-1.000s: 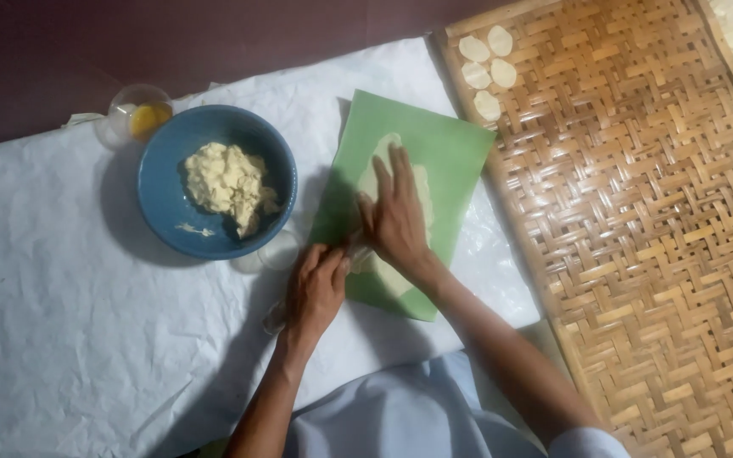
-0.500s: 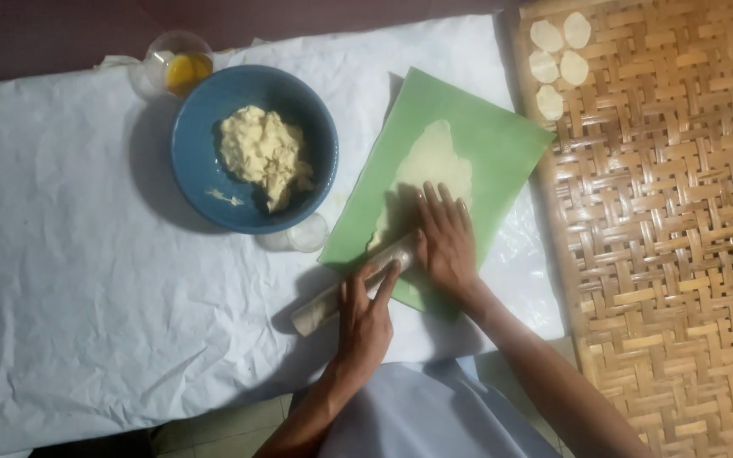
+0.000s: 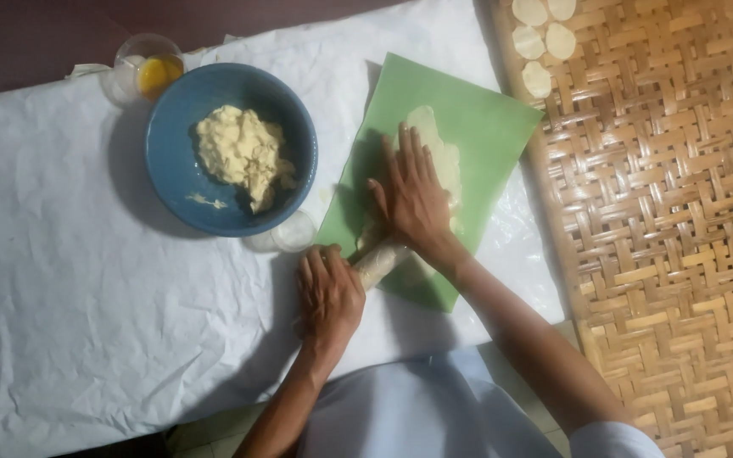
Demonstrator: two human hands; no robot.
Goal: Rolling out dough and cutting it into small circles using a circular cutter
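Left hand (image 3: pixel 330 294): palm down, fingers curled loosely over the near end of a pale rolling pin (image 3: pixel 381 261); it rests on the pin rather than clenching it.
Right hand (image 3: pixel 415 202): spread flat, fingers straight and close together, pressing down on the far end of the pin and on the dough sheet (image 3: pixel 441 157); nothing is pinched.
Rolling pin: a short, light-coloured cylinder lying at a slant across the near left edge of the green mat (image 3: pixel 477 127); only the stretch between the two hands shows.
Dough sheet: thin, pale cream, irregular in outline, lying flat on the mat and reaching out past the right fingertips.
Green mat: smooth, matte, rectangular, set at an angle on the desk.
Desk (image 3: pixel 69 280): covered with white, crinkled paper that shows many creases.
Blue bowl (image 3: pixel 176 165): round, glossy, to the left of the mat; it holds a lumpy, crumbly heap of yellowish dough (image 3: pixel 242 153).
Small clear cup (image 3: pixel 148 66): just beyond the bowl, with something yellow inside.
Clear round lid (image 3: pixel 292 231): between bowl and mat, touching the bowl's rim.
Woven tray (image 3: pixel 680 254): flat bamboo basketwork in a light brown, to the right of the mat.
Dough discs (image 3: pixel 539 78): small, pale, round, flat, in a cluster at the tray's far left corner.
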